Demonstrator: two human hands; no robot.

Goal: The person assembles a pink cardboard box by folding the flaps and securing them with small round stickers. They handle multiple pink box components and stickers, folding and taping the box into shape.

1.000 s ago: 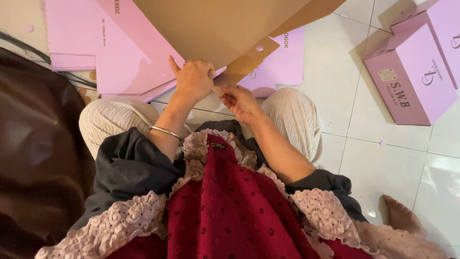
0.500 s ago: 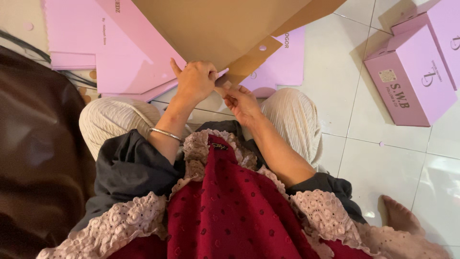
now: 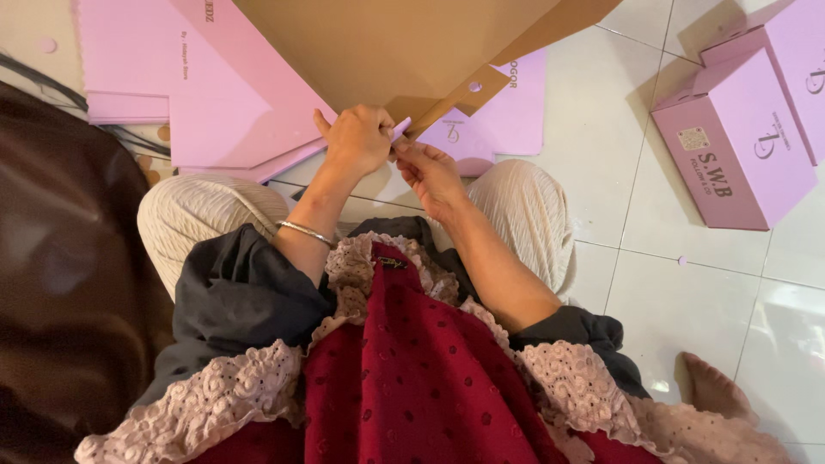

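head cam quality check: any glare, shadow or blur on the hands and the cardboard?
Head view: left hand and right hand sharp, evenly lit; cardboard sheet in focus, no glare; soft sheen on floor tiles lower right; pink boxes cast soft shadows.

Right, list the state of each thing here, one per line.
Left hand: closed on the flap.
Right hand: pinching the flap.
Flap: pink, held between both hands.
Cardboard sheet: unfolded, brown side showing.
Pink boxes: assembled, closed, on the floor.
Pink flat sheets: unfolded, stacked.
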